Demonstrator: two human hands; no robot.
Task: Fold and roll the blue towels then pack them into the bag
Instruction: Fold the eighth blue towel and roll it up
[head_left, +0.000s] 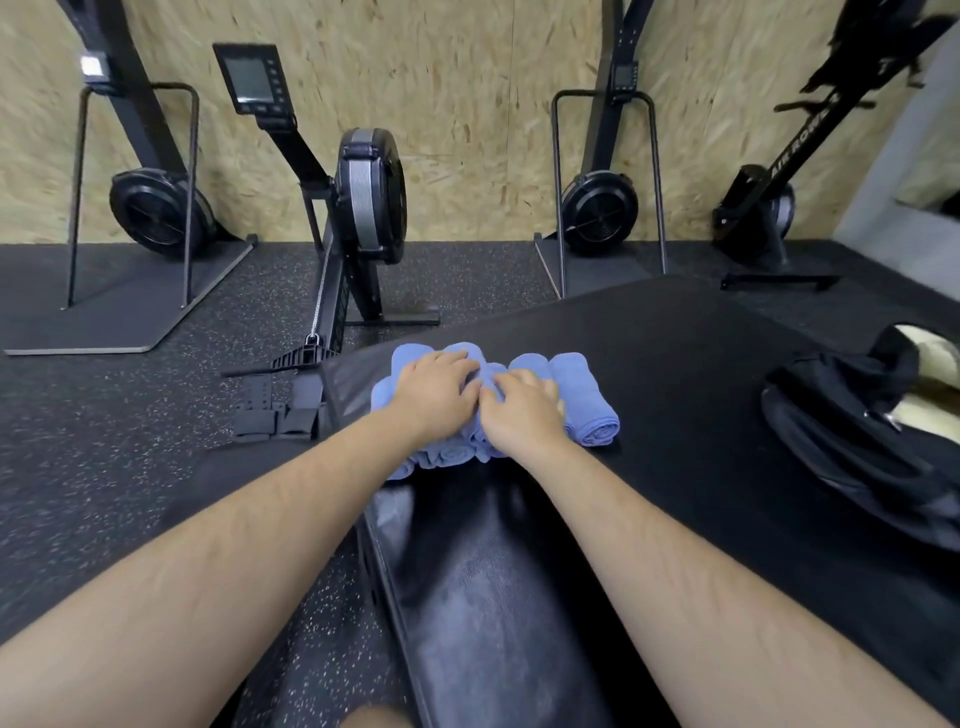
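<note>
black padded mat (675, 364) on speckled rubber floor (104, 467); osb wall, rowing machines (363, 197) at 12 o'clock. rolled blue towels (587, 405) bunched mid-mat. left hand (436, 389) and right hand (519, 410) palm-down, fingers curled into the bundle. black bag (857, 431) open at 3 o'clock.

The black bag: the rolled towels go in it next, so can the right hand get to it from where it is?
Probably yes. The black bag lies open on the right of the mat, and nothing sits between it and the right hand, which rests on the rolled towels.
</note>
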